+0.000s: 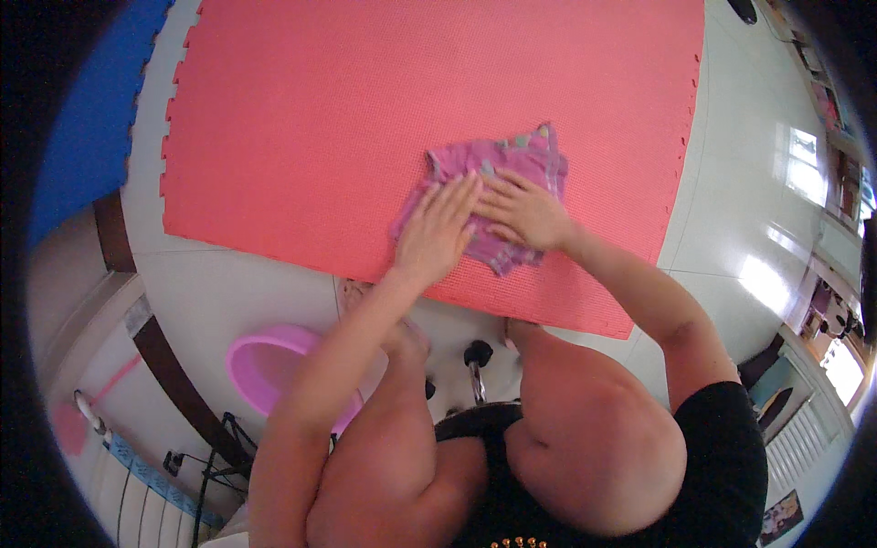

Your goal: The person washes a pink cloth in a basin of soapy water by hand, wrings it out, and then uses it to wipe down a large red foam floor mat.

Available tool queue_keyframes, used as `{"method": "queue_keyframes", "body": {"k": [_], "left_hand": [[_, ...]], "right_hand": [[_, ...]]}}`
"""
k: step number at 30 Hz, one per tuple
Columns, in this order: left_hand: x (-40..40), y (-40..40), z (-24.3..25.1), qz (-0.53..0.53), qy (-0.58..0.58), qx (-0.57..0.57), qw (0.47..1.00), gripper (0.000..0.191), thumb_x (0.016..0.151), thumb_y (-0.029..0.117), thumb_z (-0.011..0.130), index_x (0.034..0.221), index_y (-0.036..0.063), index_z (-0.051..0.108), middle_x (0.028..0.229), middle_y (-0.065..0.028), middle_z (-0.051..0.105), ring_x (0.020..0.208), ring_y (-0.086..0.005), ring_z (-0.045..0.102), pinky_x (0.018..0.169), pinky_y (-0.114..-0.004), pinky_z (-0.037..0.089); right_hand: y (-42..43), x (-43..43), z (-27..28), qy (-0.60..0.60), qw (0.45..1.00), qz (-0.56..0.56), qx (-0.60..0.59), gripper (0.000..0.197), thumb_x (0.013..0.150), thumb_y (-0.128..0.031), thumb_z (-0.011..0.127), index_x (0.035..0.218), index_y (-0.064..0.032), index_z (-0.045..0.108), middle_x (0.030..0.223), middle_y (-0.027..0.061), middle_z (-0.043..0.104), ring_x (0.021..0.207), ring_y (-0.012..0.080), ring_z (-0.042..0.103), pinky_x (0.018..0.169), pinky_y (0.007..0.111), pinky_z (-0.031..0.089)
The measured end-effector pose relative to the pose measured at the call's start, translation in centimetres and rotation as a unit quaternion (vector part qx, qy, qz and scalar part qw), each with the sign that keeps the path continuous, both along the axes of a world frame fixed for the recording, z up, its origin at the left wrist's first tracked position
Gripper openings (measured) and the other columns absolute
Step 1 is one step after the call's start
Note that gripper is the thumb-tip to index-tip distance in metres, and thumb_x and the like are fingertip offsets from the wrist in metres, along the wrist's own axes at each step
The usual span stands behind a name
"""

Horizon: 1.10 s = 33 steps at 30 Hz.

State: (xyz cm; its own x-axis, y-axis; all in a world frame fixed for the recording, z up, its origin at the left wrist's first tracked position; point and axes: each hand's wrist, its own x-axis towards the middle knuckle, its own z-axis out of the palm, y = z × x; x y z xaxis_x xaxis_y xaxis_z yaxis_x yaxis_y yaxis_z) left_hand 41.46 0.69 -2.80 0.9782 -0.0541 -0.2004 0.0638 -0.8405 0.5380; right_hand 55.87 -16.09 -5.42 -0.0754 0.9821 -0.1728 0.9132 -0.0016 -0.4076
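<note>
A pink patterned cloth (527,157), crumpled at its edges, lies on a red foam floor mat (384,89). My left hand (438,226) rests flat on the left part of the cloth, fingers stretched out. On the right part lies my right hand (524,211), palm down, its fingers pointing left and spread a little. The fingertips of both hands come close together near the middle of the cloth. Neither hand grasps the cloth; both press on top of it, and the fabric beneath the palms is hidden.
A pink plastic basin (274,335) stands on the pale tiled floor (226,281), partly hidden by my left forearm. A blue mat (89,130) is at the far left. Between my legs shows a stool's wheeled base (477,356). A black tripod-like stand (212,466) is at lower left.
</note>
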Motion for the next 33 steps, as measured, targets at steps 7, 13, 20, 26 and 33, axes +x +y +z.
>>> {"method": "queue_keyframes", "body": {"k": [7, 13, 20, 26, 33], "left_hand": [[3.6, 9.0, -2.5, 0.078, -0.039, 0.149, 0.985, 0.065, 0.093, 0.029, 0.046, 0.146, 0.0049, 0.015, 0.151, -0.0147, 0.017, 0.139, -0.0291, 0.019, 0.113, -0.045, 0.017], [3.2, 16.5, -4.1, 0.164, -0.048, 0.192, 0.966, 0.064, 0.093, 0.028, 0.044, 0.145, 0.0045, 0.016, 0.151, -0.0154, 0.019, 0.139, -0.0290, 0.021, 0.113, -0.043, 0.020], [-2.5, 12.5, -3.2, 0.170, -0.025, 0.171, 0.970, 0.064, 0.092, 0.024, 0.044, 0.143, -0.0037, 0.016, 0.148, -0.0232, 0.018, 0.138, -0.0367, 0.019, 0.112, -0.046, 0.019], [-6.8, 3.7, -0.2, 0.150, 0.044, 0.111, 0.981, 0.068, 0.089, 0.023, 0.048, 0.142, -0.0070, 0.016, 0.148, -0.0251, 0.015, 0.138, -0.0380, 0.016, 0.112, -0.048, 0.017], [-6.5, -0.5, 3.6, 0.014, 0.102, 0.067, 0.992, 0.075, 0.081, 0.020, 0.055, 0.141, -0.0076, 0.019, 0.147, -0.0261, 0.017, 0.138, -0.0381, 0.016, 0.112, -0.048, 0.015]], "right_hand": [[12.2, 4.0, -2.3, -0.095, 0.991, 0.001, 0.090, 0.049, 0.096, -0.043, 0.033, 0.140, -0.0206, 0.038, 0.145, 0.0012, 0.035, 0.139, 0.0211, 0.022, 0.115, 0.045, 0.010], [21.6, 2.8, -2.1, -0.176, 0.981, -0.013, 0.080, 0.051, 0.097, -0.044, 0.025, 0.144, -0.0251, 0.028, 0.151, -0.0048, 0.024, 0.141, 0.0165, 0.013, 0.116, 0.044, 0.004], [18.1, -2.3, -1.8, -0.096, 0.993, -0.001, 0.069, 0.052, 0.096, -0.037, 0.030, 0.144, -0.0156, 0.029, 0.151, 0.0017, 0.023, 0.141, 0.0202, 0.014, 0.115, 0.045, 0.005], [8.7, -6.8, -0.5, 0.006, 0.999, 0.009, 0.040, 0.054, 0.093, -0.037, 0.038, 0.141, -0.0122, 0.034, 0.150, 0.0041, 0.024, 0.141, 0.0209, 0.016, 0.115, 0.044, 0.006], [0.4, -8.0, 3.4, 0.170, 0.982, -0.080, 0.007, 0.062, 0.085, -0.028, 0.057, 0.139, -0.0111, 0.034, 0.146, 0.0091, 0.031, 0.137, 0.0238, 0.024, 0.114, 0.046, 0.014]]}}
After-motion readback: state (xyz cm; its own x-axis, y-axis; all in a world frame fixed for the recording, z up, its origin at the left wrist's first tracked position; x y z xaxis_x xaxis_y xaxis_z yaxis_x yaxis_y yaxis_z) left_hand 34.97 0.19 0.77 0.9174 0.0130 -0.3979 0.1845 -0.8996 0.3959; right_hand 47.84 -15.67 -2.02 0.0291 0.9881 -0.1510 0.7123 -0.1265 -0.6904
